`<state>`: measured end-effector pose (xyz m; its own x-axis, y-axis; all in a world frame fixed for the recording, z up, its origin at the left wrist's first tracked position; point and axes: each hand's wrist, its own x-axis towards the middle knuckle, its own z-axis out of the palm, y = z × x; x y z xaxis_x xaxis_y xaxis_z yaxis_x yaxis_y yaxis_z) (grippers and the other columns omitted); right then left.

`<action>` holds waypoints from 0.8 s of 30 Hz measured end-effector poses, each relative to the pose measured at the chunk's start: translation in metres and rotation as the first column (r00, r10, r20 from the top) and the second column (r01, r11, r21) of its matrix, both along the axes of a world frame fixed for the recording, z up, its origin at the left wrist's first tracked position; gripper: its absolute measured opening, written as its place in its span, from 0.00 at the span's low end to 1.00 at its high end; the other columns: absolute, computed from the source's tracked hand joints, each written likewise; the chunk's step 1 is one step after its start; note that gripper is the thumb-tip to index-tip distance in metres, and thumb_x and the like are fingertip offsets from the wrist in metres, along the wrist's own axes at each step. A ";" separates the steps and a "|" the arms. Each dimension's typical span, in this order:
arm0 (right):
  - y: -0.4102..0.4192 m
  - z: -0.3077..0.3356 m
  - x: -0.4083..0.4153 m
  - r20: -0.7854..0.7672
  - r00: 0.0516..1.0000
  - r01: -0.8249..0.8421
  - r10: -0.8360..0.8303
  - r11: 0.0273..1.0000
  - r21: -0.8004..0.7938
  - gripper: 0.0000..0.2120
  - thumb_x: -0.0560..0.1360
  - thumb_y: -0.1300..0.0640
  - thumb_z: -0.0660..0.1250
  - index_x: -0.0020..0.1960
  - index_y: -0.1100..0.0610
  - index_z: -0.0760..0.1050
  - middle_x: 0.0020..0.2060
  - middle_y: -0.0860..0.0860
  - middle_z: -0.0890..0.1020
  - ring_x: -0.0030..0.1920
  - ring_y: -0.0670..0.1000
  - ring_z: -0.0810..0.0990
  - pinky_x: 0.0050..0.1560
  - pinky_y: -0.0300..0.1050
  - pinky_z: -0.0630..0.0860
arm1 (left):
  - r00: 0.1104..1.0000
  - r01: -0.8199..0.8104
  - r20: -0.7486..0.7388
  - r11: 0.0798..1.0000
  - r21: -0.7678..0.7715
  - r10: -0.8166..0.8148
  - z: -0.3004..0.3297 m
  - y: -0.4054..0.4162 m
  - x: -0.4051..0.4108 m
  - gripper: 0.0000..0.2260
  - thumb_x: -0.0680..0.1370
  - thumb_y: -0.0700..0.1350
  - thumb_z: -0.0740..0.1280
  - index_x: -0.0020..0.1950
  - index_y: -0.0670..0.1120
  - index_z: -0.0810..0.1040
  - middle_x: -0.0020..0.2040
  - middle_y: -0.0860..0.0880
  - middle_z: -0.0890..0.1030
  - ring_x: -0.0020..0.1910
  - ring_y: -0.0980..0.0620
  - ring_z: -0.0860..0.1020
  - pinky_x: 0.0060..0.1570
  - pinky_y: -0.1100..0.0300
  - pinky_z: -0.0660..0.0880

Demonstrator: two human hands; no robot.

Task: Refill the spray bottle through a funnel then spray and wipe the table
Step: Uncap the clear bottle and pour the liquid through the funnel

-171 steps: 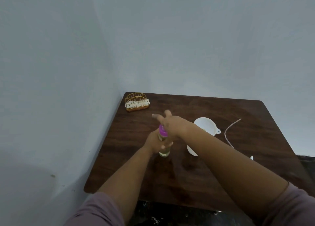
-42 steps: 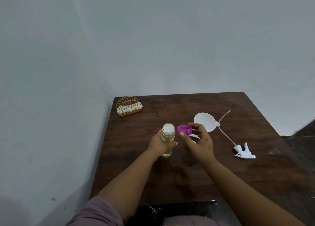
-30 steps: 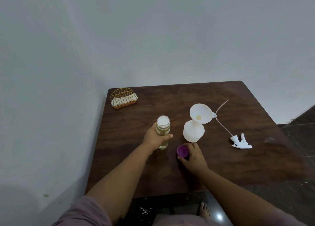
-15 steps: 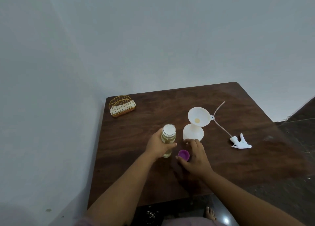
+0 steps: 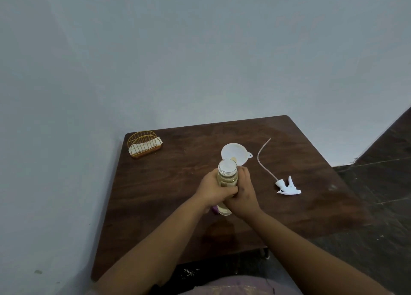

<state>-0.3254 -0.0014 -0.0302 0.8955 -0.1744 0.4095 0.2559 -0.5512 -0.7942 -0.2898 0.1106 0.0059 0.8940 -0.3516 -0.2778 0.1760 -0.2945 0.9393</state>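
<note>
In the head view, both hands met at the centre of the frame around an uncapped clear bottle (image 5: 226, 179) of pale yellowish liquid. The left hand (image 5: 213, 189) gripped its side from the left, fingers curled across the front. The right hand (image 5: 243, 194) wrapped it from the right, fingertips reaching up beside the threaded neck. The bottle appeared raised off the dark wooden table (image 5: 178, 183), leaning slightly, its open mouth uppermost. Below the left hand, a sliver of the purple cap (image 5: 214, 210) showed beside the bottle's base; whether it lay on the table or touched the hand could not be told.

Just above the bottle in the frame, the white funnel (image 5: 233, 153) showed its wide bowl, its lower part hidden behind the bottle mouth; what it stood in was hidden. Right of the hands, well apart from them, the white spray head (image 5: 288, 187) lay on its side on the table, its thin dip tube (image 5: 261, 159) curving up toward the table's far edge. At the table's upper-left corner stood a gold wire holder (image 5: 144, 144) holding white napkins (image 5: 145, 144).
</note>
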 end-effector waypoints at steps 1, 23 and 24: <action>-0.006 0.003 -0.002 -0.006 1.000 -0.003 0.003 1.000 0.024 0.24 0.63 0.57 0.68 0.58 0.59 0.73 0.51 0.48 0.73 0.51 0.51 0.76 0.51 0.42 0.75 | 1.000 -0.002 -0.004 1.000 -0.017 0.002 0.003 -0.007 -0.004 0.23 0.64 0.39 0.73 0.58 0.48 0.79 0.51 0.52 0.84 0.52 0.54 0.82 0.53 0.54 0.80; -0.142 0.047 0.006 -0.216 0.970 -0.111 0.115 0.993 0.030 0.24 0.67 0.68 0.74 0.56 0.51 0.69 0.46 0.42 0.78 0.46 0.30 0.76 0.43 0.21 0.69 | 0.873 -0.334 0.457 0.891 0.309 0.169 0.013 -0.051 0.009 0.34 0.64 0.51 0.78 0.66 0.55 0.67 0.62 0.53 0.69 0.62 0.50 0.71 0.59 0.50 0.76; -0.145 0.048 0.011 -0.217 0.969 -0.115 0.116 0.993 0.017 0.24 0.67 0.68 0.74 0.56 0.51 0.69 0.45 0.42 0.78 0.46 0.31 0.77 0.43 0.21 0.68 | 0.883 -0.325 0.443 0.884 0.335 0.157 0.012 -0.050 0.016 0.37 0.64 0.52 0.79 0.69 0.53 0.66 0.66 0.52 0.67 0.66 0.49 0.68 0.63 0.50 0.73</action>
<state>-0.3144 -0.1466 0.0173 0.9770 -0.0661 0.2026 0.1387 -0.5244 -0.8401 -0.2740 0.0604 0.0177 0.9977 -0.0483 0.0471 -0.0671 -0.6463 0.7601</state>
